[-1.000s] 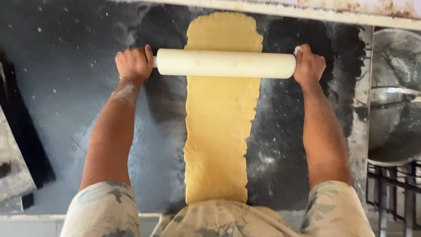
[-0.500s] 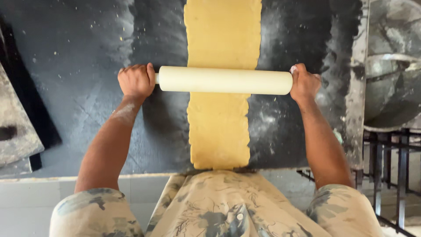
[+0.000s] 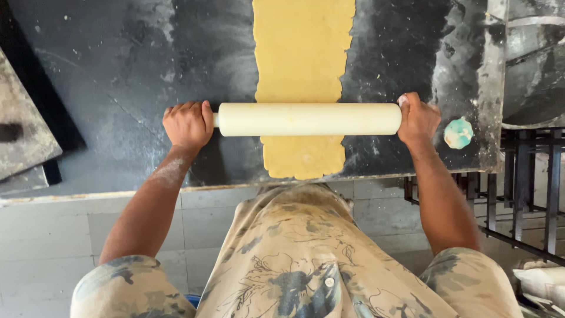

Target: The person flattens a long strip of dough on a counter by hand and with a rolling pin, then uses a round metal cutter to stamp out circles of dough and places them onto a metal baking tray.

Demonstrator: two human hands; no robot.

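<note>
left hand (image 3: 188, 123) and right hand (image 3: 418, 118) are gripping rolling pin (image 3: 309, 119) ends, closed | pin is lying across dough strip (image 3: 303, 59) near desk (image 3: 118, 88) lower edge | risk: dough is nearing the edge, may be overhanging or tearing

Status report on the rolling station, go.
Left hand and right hand grip the rolling pin ends. Pin lies across the yellow dough strip near its close end. Small teal lump beside right hand, clear of the dough.
</note>
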